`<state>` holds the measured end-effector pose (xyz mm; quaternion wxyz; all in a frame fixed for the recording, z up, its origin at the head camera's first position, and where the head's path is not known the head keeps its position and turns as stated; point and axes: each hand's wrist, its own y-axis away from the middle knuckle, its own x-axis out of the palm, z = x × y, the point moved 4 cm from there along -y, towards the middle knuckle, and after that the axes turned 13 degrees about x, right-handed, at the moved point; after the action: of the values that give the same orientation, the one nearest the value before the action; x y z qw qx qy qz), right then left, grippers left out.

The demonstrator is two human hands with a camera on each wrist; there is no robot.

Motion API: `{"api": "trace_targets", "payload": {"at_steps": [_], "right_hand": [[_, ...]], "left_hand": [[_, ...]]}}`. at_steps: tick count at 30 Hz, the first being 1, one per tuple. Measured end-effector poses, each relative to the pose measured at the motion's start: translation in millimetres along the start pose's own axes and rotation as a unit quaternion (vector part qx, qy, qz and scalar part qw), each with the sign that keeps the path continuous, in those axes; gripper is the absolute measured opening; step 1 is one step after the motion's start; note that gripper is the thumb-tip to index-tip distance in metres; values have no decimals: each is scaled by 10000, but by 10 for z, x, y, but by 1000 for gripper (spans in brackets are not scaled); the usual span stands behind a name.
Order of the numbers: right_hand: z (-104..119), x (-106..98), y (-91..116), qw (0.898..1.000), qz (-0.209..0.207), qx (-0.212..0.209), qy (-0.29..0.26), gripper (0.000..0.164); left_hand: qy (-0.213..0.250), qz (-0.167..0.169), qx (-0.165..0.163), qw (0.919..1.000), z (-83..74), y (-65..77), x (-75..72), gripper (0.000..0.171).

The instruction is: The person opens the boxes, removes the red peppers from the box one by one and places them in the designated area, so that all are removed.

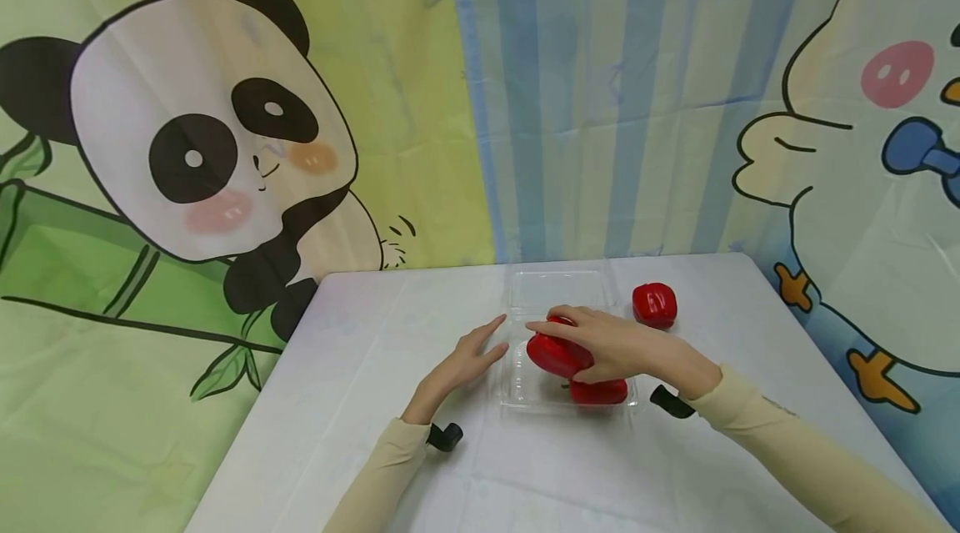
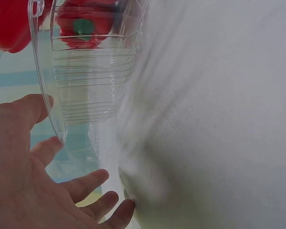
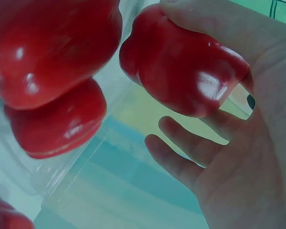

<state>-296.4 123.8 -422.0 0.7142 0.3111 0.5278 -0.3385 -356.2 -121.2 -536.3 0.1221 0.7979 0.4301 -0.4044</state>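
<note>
My right hand grips a glossy red bell pepper over a clear plastic clamshell box. In the right wrist view, thumb and index finger wrap that pepper while two fingers stand free. Two more red peppers lie inside the box: one near the front, and a large one at the left of the right wrist view. My left hand is spread at the box's left side, thumb and index fingertips right at its rim in the left wrist view.
The box's hinged lid lies folded back behind it. Another red pepper sits on the white table, right of the lid. Printed curtains with a panda and a white bird hang behind and beside the table.
</note>
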Motion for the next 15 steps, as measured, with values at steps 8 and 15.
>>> {"api": "trace_targets", "payload": {"at_steps": [8,15], "right_hand": [[-158,-98,139,9995,-194,241,-110,101],[-303,-126,240,9977,-373,469,-312,103]], "left_hand": [[38,-1,49,10000,-4,1,-1,62],[104,17,101,9999,-31,13,-10,62]]}}
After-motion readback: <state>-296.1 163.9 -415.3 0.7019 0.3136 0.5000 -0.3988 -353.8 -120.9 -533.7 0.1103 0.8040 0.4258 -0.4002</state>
